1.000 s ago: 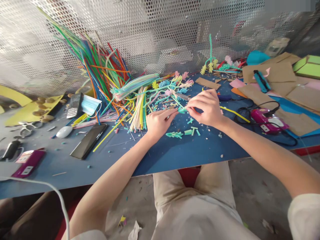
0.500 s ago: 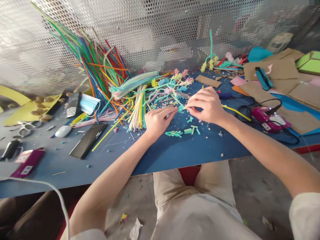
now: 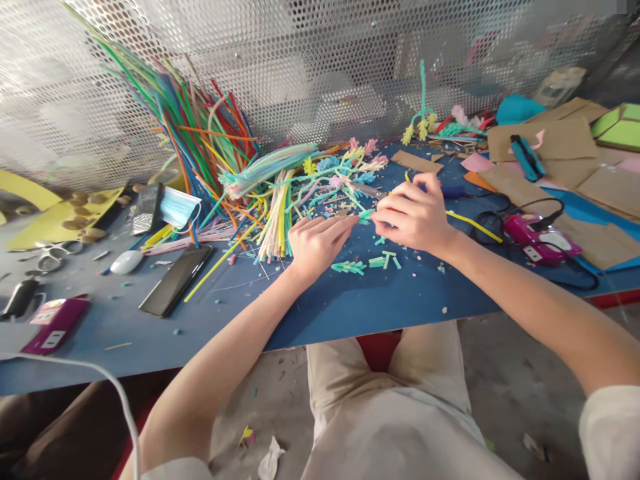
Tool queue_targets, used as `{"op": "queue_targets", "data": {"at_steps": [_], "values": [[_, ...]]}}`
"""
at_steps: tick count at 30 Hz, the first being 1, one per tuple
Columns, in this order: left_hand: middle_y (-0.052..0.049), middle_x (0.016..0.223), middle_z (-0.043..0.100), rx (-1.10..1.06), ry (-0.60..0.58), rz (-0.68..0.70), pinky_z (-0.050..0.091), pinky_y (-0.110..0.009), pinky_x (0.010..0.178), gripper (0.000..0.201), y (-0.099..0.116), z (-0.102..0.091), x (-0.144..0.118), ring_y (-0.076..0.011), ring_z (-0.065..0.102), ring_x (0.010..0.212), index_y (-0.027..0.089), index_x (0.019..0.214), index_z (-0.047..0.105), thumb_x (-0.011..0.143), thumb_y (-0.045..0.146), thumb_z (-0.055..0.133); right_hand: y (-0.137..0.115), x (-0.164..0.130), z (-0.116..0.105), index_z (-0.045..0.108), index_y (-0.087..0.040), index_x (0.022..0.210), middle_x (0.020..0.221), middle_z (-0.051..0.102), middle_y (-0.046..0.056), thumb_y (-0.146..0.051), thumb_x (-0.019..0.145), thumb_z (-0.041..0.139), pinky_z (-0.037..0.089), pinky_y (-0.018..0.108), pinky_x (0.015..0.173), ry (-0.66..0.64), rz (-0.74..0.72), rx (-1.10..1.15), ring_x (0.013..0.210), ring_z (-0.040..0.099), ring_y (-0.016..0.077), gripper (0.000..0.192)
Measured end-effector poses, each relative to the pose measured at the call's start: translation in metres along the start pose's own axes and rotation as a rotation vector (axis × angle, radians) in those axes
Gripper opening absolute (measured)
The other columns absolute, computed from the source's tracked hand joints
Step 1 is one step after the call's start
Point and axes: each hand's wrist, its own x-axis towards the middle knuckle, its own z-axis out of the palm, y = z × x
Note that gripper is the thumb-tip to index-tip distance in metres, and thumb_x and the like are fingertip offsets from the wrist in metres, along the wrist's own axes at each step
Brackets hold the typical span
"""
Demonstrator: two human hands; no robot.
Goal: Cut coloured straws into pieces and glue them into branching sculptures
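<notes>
two bare hands meet over the middle of the blue bench (image 3: 350,307) in the head view, the only view there is. the left hand (image 3: 315,243) rests its heel on the bench, and its fingers (image 3: 345,222) are pressed together, pinching one end of a short teal straw piece (image 3: 367,215). the right hand (image 3: 413,217) comes in from the right with its fingers (image 3: 387,217) curled tight and closed on the other end of the same piece, so the piece sits between the two hands, just above the bench top. something red shows under the right fingers, too hidden to name.

just below the hands lie cut teal bits (image 3: 373,263), loose on the bench. behind the hands is a heap of pastel straws (image 3: 280,200), and further back a big fan of long coloured straws (image 3: 200,133) leans on the perforated metal wall (image 3: 325,60).

to the left lie a dark phone (image 3: 175,280), a white mouse (image 3: 126,262), a blue face mask (image 3: 179,208), scissors (image 3: 50,257) and a purple box (image 3: 53,325). to the right sit a pink glue gun (image 3: 537,239) with a black cord, cardboard sheets (image 3: 545,143) and a green box (image 3: 620,127). the person's beige trousers (image 3: 400,413) show below the bench edge.
</notes>
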Motion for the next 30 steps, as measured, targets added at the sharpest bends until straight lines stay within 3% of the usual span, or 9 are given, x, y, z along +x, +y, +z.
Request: {"op": "queue_targets", "data": {"at_steps": [6, 16, 21, 26, 30], "values": [[0.003, 0.104, 0.084, 0.011, -0.003, -0.014, 0.048, -0.031, 0.066, 0.019, 0.0, -0.001, 0.001, -0.0142, 0.078, 0.08, 0.037, 0.116, 0.081, 0.102, 0.033, 0.069, 0.003, -0.001, -0.002, 0.071, -0.034, 0.094, 0.107, 0.08, -0.006, -0.038, 0.107, 0.054, 0.033, 0.05, 0.094, -0.148, 0.022, 0.031, 0.101, 0.06, 0.0219, 0.022], [0.001, 0.102, 0.084, -0.001, -0.024, -0.073, 0.048, -0.031, 0.067, 0.018, -0.001, 0.001, 0.002, -0.0148, 0.078, 0.078, 0.037, 0.113, 0.083, 0.103, 0.036, 0.067, -0.005, 0.002, 0.002, 0.072, -0.028, 0.09, 0.102, 0.079, -0.002, -0.032, 0.104, 0.055, 0.034, 0.05, 0.094, -0.084, 0.066, -0.005, 0.097, 0.06, 0.0232, 0.023], [0.002, 0.093, 0.084, 0.007, 0.001, -0.11, 0.048, -0.031, 0.065, 0.018, -0.001, -0.001, 0.006, -0.0149, 0.077, 0.076, 0.034, 0.107, 0.084, 0.103, 0.039, 0.067, 0.001, 0.002, 0.003, 0.074, -0.026, 0.098, 0.105, 0.08, 0.001, -0.04, 0.1, 0.061, 0.036, 0.048, 0.095, -0.044, 0.131, 0.068, 0.099, 0.062, 0.0253, 0.019], [0.003, 0.083, 0.082, -0.022, 0.039, -0.157, 0.048, -0.028, 0.065, 0.016, -0.001, 0.0, 0.007, -0.0116, 0.072, 0.064, 0.03, 0.108, 0.081, 0.101, 0.04, 0.07, 0.011, 0.0, 0.009, 0.073, -0.024, 0.092, 0.094, 0.08, 0.0, -0.033, 0.103, 0.059, 0.039, 0.041, 0.087, -0.068, 0.159, 0.216, 0.087, 0.064, 0.0201, 0.019], [0.003, 0.089, 0.083, -0.113, 0.048, -0.243, 0.051, -0.026, 0.069, 0.021, -0.003, 0.002, 0.007, -0.0098, 0.071, 0.062, 0.026, 0.113, 0.076, 0.099, 0.042, 0.073, 0.015, -0.002, 0.013, 0.072, -0.023, 0.093, 0.093, 0.079, 0.002, -0.032, 0.104, 0.059, 0.039, 0.039, 0.084, -0.087, 0.17, 0.244, 0.086, 0.062, 0.0207, 0.018]]}}
